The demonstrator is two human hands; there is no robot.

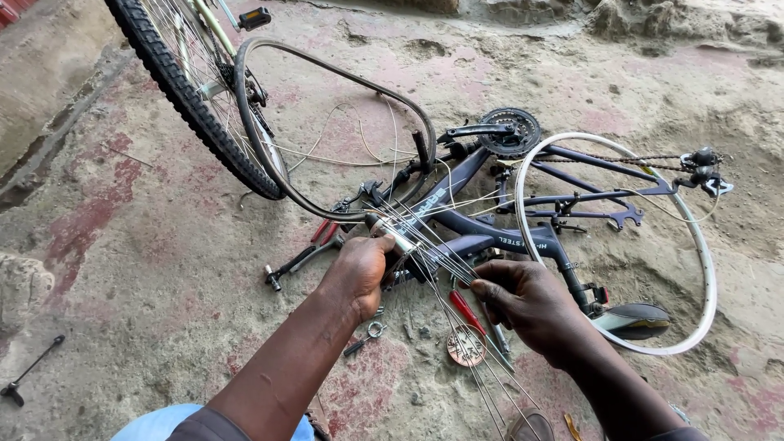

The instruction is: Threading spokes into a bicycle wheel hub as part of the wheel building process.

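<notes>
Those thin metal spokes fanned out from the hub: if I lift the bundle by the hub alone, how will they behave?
The spokes look thin and long, so they would probably splay and sag. The right hand pinches several; the left hand grips the hub. Bare metal may slide through fingers.

floor: rough concrete ground (pixel 147 269), sandy, patches of worn red paint | far right: broken, crumbled edge (pixel 670 20) | far left: grey slab (pixel 41 82) | light: soft even daylight, outdoors
</notes>
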